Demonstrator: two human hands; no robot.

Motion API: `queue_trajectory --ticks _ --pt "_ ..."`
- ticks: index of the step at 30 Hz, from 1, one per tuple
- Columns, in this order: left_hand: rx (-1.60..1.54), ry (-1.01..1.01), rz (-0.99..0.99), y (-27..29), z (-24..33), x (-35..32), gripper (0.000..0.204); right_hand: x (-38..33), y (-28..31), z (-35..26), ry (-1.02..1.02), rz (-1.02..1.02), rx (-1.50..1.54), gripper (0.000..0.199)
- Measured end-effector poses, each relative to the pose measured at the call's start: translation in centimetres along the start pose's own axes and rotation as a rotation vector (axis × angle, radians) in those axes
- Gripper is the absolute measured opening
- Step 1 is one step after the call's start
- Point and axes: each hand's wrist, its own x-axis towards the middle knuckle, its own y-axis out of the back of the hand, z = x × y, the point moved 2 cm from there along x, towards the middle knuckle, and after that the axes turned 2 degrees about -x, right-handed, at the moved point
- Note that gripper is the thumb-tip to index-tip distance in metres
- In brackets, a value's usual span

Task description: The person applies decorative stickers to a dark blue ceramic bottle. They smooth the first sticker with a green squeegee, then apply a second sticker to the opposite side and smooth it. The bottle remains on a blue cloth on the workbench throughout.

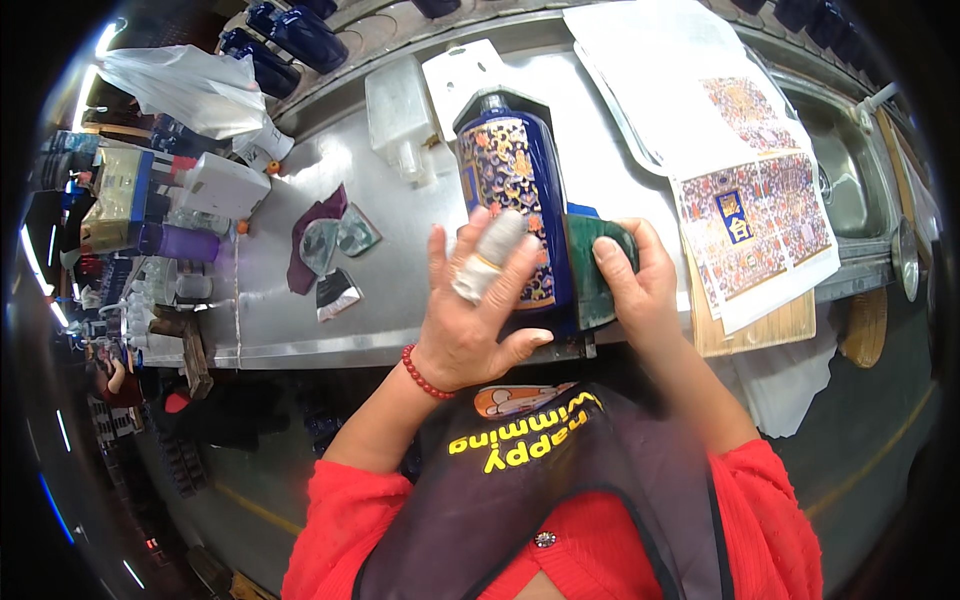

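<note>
bottle (515, 180): glossy | table (270, 315): shiny metal | sheets (765, 220): paper | board (768, 328): wood

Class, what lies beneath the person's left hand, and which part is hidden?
Part of the patterned blue bottle, visible beyond and right of the left hand; the patch that the hand covers cannot be seen.

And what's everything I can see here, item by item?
Patterned bottle: one, dark blue, centre
Pad: one, dark green, at bottle's right
Printed sheets: several, multicoloured, right
Wooden board: one, tan, under sheets
Clear container: one, colourless, left of bottle
Scraps: several, purple, greenish, silver, bench left
Bench: one, silver, beneath
Sink: one, silver, far right
Other bottles: several, dark blue, top
Bag: one, whitish, upper left
Box: one, white, left
Clutter: uncountable, mixed, far left
Apron: one, dark, below
Left hand: one, red-sleeved, wrapped finger, over bottle
Right hand: one, red-sleeved, holding pad
</note>
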Motion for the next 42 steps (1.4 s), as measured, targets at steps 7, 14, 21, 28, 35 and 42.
queue_trajectory --ticks 7,14,21,28,35,42 --pt "0.258 -0.013 -0.117 0.5 0.5 2.7 0.101 0.0 -0.1 0.0 -0.031 0.001 0.009 0.015" --pt "0.068 -0.038 -0.037 1.9 -1.1 4.7 0.096 0.0 0.1 -0.5 -0.028 -0.015 -0.036 0.017" --pt "0.235 0.005 -0.083 1.6 -2.4 5.5 0.094 -0.1 0.2 -0.7 -0.04 -0.033 -0.092 0.019" --pt "0.265 -0.031 -0.116 1.8 -2.8 8.2 0.093 0.0 0.2 -0.5 0.0 -0.014 -0.098 0.02" --pt "0.238 -0.002 -0.061 2.5 -2.6 7.0 0.093 0.0 0.3 -0.3 -0.027 -0.034 -0.071 0.021" --pt "0.314 -0.005 -0.181 1.4 -1.8 7.1 0.1 -0.1 0.2 -0.7 -0.037 -0.03 -0.07 0.023"
